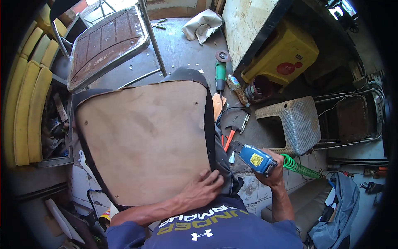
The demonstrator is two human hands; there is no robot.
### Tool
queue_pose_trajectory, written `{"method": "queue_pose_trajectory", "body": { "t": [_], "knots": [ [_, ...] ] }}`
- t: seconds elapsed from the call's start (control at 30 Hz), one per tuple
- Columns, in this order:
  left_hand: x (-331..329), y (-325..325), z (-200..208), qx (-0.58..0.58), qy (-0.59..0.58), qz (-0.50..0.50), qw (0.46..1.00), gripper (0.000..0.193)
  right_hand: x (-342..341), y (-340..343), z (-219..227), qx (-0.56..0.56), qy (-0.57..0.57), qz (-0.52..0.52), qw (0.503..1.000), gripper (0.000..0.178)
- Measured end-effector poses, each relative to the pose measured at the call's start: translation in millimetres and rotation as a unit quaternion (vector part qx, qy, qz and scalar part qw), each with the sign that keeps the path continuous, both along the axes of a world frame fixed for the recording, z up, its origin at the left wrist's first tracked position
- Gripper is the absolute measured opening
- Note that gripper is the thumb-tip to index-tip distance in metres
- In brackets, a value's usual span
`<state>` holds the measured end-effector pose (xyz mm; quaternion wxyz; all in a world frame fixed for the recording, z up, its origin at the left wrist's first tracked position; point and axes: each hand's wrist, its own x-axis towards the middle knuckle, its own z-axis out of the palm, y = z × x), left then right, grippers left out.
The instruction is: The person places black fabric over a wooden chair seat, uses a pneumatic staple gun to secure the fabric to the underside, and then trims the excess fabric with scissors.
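Note:
A chair seat panel (pixel 143 137) lies underside up across my lap, a brown board with black cover material (pixel 209 124) showing along its edges. My left hand (pixel 201 189) reaches across its near right corner, fingers bent over the board's edge and the black material. Off to the right of the panel, my right hand (pixel 271 170) grips a blue pneumatic stapler (pixel 257 159), its nose toward the panel but apart from it. A green coiled air hose (pixel 300 168) runs from the stapler to the right.
A rusty metal folding chair (pixel 108 46) stands far left, beside stacked yellow foam pads (pixel 31 103). On the floor to the right are a green angle grinder (pixel 220 70), an orange-handled hammer (pixel 230 138), a bottle (pixel 238 89), a woven-pattern stool (pixel 300 124) and a yellow container (pixel 286 54).

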<state>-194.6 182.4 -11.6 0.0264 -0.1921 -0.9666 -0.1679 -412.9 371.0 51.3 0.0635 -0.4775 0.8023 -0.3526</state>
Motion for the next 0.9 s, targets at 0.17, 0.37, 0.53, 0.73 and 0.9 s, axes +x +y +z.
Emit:
{"method": "queue_pose_trajectory", "body": {
  "t": [0.17,0.37,0.53,0.73,0.9],
  "knots": [
    [-31,-31,-1,0.028,0.196,0.045,0.979,0.027,0,10,-8,-0.026,-0.031,-0.041,0.998,0.033],
    [-66,-60,7,0.103,0.277,0.077,0.952,0.028,-12,-1,-7,-0.027,-0.036,0.015,0.999,0.041],
    [-67,-62,10,0.092,0.235,0.062,0.966,0.024,-17,-29,0,-0.028,-0.021,0.08,0.996,0.039],
    [-64,-61,8,0.079,0.236,0.061,0.967,0.026,-23,-49,11,-0.011,-0.013,0.141,0.99,0.042],
    [-60,-59,2,0.069,0.243,0.059,0.966,0.025,-27,-57,7,-0.002,0.018,0.172,0.985,0.043]
  ]
}}
